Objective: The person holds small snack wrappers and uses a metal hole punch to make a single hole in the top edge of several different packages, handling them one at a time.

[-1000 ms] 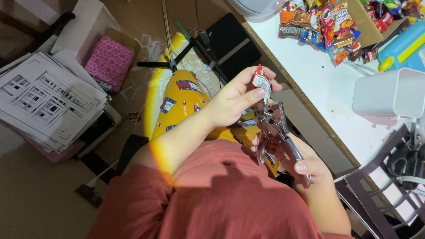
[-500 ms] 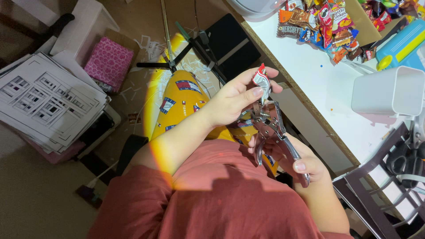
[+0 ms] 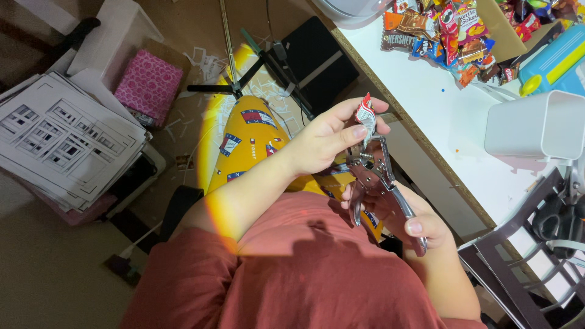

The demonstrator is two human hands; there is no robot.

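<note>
A cardboard box (image 3: pixel 495 27) at the far edge of the white table (image 3: pixel 454 116) spilled over with candy packets (image 3: pixel 448 33) in red, orange and brown wrappers, some lying out on the tabletop. Beside it lay a blue case (image 3: pixel 551 61) with a yellow stripe, and nearer stood a white bin (image 3: pixel 536 125); its inside could not be seen. A dark wire rack (image 3: pixel 536 244) at the table's near end held scissors (image 3: pixel 551 216).

On the floor, a pink patterned box (image 3: pixel 149 85) sat closed next to a stack of printed sheets (image 3: pixel 61 140), with white paper scraps (image 3: pixel 201 61) scattered by a black tripod (image 3: pixel 256 73).

Above the lap, the person's left hand (image 3: pixel 329 137) pinched a small wrapper (image 3: pixel 365 116) between thumb and fingers, closed firmly on it. The wrapper was red and white, crumpled, standing upright, its lower end set into the head of a metal punch (image 3: pixel 375 176). The right hand (image 3: pixel 405 213) was wrapped around the punch's handles, gripping them. The punch was shiny silver, plier-shaped, its head pointing up toward the wrapper, one handle running down past the right thumb. Both were held just off the table's edge, over a yellow garment (image 3: pixel 250 140) with small flag patches.
</note>
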